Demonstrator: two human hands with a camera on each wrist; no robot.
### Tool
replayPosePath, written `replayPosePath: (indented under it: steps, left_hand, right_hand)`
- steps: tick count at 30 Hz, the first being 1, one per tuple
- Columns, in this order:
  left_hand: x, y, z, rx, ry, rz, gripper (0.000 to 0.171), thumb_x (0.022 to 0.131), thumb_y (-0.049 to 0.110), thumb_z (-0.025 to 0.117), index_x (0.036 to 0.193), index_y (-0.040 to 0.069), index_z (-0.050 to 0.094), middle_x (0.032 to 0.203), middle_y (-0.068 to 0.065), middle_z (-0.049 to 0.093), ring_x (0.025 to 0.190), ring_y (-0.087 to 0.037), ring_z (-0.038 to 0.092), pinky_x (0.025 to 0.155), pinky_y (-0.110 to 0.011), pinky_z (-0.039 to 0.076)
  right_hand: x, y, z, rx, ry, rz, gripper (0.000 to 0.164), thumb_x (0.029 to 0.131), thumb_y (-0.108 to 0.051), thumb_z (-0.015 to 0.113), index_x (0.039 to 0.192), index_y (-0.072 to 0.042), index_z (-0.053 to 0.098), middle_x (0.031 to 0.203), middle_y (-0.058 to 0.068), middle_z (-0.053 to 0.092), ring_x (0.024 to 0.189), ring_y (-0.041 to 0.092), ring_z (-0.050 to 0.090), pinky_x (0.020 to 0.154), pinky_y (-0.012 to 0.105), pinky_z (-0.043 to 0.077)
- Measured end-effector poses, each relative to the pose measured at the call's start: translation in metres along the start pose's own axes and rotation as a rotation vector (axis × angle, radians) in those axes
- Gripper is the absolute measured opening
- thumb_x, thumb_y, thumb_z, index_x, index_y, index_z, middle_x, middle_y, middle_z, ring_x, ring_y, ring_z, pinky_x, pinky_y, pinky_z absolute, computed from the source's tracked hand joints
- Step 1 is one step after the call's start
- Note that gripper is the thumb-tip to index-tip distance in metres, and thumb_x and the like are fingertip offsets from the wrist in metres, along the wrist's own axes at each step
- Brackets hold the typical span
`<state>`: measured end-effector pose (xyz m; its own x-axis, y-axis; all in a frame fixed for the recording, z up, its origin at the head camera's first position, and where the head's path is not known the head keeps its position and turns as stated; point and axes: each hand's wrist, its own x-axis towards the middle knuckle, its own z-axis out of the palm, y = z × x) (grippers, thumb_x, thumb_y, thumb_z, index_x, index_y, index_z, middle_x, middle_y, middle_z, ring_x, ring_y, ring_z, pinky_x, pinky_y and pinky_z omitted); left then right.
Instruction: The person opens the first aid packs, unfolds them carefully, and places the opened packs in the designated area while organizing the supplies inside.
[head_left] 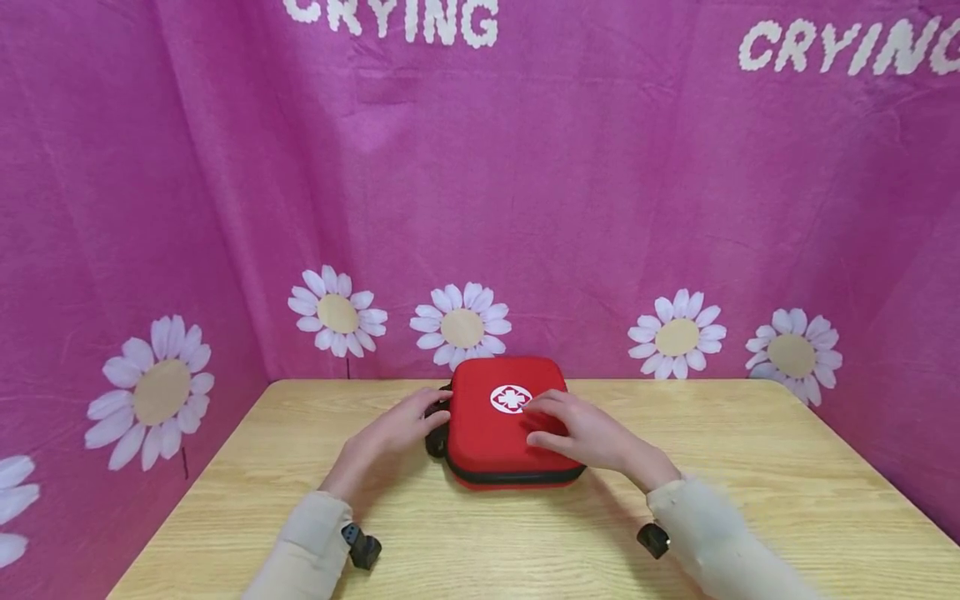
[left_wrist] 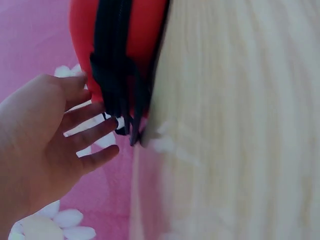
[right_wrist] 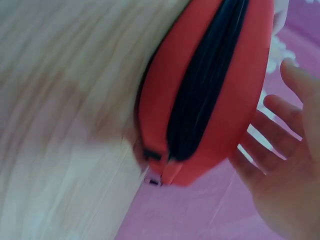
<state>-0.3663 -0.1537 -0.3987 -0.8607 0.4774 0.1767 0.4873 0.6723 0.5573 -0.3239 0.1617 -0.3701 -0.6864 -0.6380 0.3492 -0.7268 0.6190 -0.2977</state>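
Observation:
A red first-aid case (head_left: 487,437) with a white cross emblem (head_left: 512,399) on its lid lies closed on the table. A black zipper band (right_wrist: 202,90) runs round its side, and a black strap (head_left: 437,440) hangs at its left. My left hand (head_left: 402,421) reaches to the case's left edge beside the strap, fingers spread and loosely bent; whether they touch cannot be told. Over the lid's right part is my right hand (head_left: 588,432), fingers extended and apart, gripping nothing. In the right wrist view its fingertips are close to the lid.
The case stands on a light wooden table (head_left: 750,467) near its back edge. A purple cloth (head_left: 570,192) with daisies and white lettering hangs behind and along both sides. Small black devices (head_left: 362,547) are worn at both wrists, on light sleeves.

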Motion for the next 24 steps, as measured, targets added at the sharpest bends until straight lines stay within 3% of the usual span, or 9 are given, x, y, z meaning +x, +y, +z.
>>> replayPosePath:
  steps: [8,13,18,24]
  left_hand:
    - [-0.005,-0.007,0.001,-0.051,-0.055,-0.064,0.048,0.099,0.016,0.058,0.144,0.000,0.049,0.145,-0.017,0.051,0.138,-0.033,0.044,0.117,-0.050,0.034]
    - [-0.004,-0.007,0.003,-0.047,-0.072,-0.086,0.044,0.099,0.014,0.059,0.140,-0.001,0.053,0.141,-0.017,0.054,0.135,-0.033,0.047,0.115,-0.050,0.035]
    - [-0.003,-0.009,0.005,-0.018,-0.082,-0.069,0.040,0.098,0.012,0.059,0.136,-0.002,0.056,0.137,-0.017,0.057,0.131,-0.033,0.051,0.113,-0.049,0.038]
    - [-0.003,-0.011,0.004,-0.005,-0.073,-0.063,0.040,0.098,0.012,0.060,0.136,-0.002,0.057,0.134,-0.018,0.058,0.129,-0.033,0.052,0.113,-0.050,0.039]
  right_hand:
    - [0.009,-0.029,0.018,-0.096,-0.072,-0.007,0.061,0.084,-0.048,0.075,0.134,-0.015,0.062,0.134,0.006,0.058,0.124,0.024,0.055,0.104,0.046,0.047]
    - [0.013,-0.034,0.028,-0.148,-0.092,-0.020,0.074,0.080,-0.054,0.077,0.140,-0.016,0.057,0.140,0.008,0.055,0.130,0.026,0.051,0.106,0.051,0.042]
    - [0.012,-0.032,0.036,-0.134,-0.107,0.004,0.080,0.078,-0.052,0.080,0.144,-0.017,0.052,0.145,0.011,0.050,0.135,0.030,0.045,0.111,0.055,0.037]
    - [0.013,-0.032,0.042,-0.146,-0.070,-0.007,0.075,0.080,-0.045,0.080,0.143,-0.015,0.053,0.144,0.012,0.050,0.134,0.032,0.046,0.111,0.054,0.038]
